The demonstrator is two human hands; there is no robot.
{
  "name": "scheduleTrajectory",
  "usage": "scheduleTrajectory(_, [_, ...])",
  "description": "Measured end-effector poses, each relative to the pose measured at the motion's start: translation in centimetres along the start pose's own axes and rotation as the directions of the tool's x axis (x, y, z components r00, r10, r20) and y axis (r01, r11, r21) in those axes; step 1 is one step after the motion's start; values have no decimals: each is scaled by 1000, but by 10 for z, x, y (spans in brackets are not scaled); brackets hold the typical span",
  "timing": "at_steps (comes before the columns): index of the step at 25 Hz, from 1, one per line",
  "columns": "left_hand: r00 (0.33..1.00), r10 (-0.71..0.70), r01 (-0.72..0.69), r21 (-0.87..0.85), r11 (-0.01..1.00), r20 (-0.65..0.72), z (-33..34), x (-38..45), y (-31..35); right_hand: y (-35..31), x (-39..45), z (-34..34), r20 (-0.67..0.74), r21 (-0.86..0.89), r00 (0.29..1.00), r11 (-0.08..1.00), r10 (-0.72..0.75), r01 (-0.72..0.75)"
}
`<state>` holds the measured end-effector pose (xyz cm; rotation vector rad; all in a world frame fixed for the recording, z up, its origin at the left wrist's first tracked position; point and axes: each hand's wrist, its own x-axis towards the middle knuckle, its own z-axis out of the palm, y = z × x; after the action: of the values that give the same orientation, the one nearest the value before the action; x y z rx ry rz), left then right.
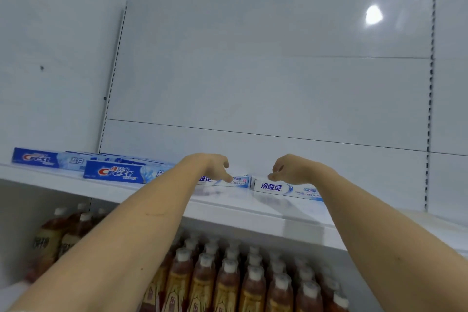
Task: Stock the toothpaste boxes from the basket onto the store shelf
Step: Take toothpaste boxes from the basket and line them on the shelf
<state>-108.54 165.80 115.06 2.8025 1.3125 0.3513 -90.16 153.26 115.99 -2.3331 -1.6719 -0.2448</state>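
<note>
toothpaste boxes (286, 189) on white shelf (76, 185) | left hand (215, 167), right hand (291, 168) loosely open | bottles (228, 278) below

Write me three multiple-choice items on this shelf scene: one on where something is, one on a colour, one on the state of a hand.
1. Where do the blue Crest boxes lie on the shelf?
A. Right of both hands
B. Left of both hands
C. On the level below

2. What colour are the caps of the drink bottles under the shelf?
A. White
B. Red
C. Green

3. What is the left hand doing?
A. Gripping a bottle
B. Hanging clear of the shelf
C. Fingertips resting on a white toothpaste box

Answers: 1 B, the Crest boxes sit at the shelf's left end, past the left forearm. 2 A, every visible cap is white. 3 C, its fingers touch the top of the white box, while the right hand hovers curled over the neighbouring white box.
</note>
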Motion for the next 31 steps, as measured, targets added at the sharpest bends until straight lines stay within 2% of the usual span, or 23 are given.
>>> scheduleTrajectory(4, [995, 57, -83, -355, 931, -84, -4, -38, -3, -29, -51, -2, -83, 238, 994, 970, 74, -52])
scheduleTrajectory(8, [978, 73, -190, -699, 689, -194, 3, -83, 4, -56, -100, 8, -147, 572, 978, 819, 145, -36])
scheduleTrajectory(11, [942, 16, -299, -818, 491, -335, 22, -124, 12, -77, -134, 21, -209, 751, 955, 660, 209, 20])
scheduleTrajectory(14, [909, 11, -389, -837, 385, -417, 51, -162, 17, -95, -164, 40, -355, 830, 899, 529, 257, 177])
scheduleTrajectory(15, [914, 22, -386, -853, 351, -405, 58, -175, 16, -98, -174, 51, -395, 857, 872, 458, 290, 236])
scheduleTrajectory(17, [930, 15, -356, -890, 286, -367, 76, -202, 13, -99, -199, 83, -387, 903, 858, 327, 337, 279])
scheduleTrajectory(23, [979, -54, -175, -946, 272, -197, 162, -281, 1, -92, -274, 181, -99, 992, 950, 101, 297, 72])
scheduleTrajectory(27, [994, -103, -7, -959, 285, -38, 229, -326, -11, -99, -316, 233, 14, 991, 974, 126, 228, -44])
scheduleTrajectory(31, [983, -117, 170, -934, 315, 139, 302, -365, -30, -106, -357, 290, 158, 974, 955, 119, 252, -193])
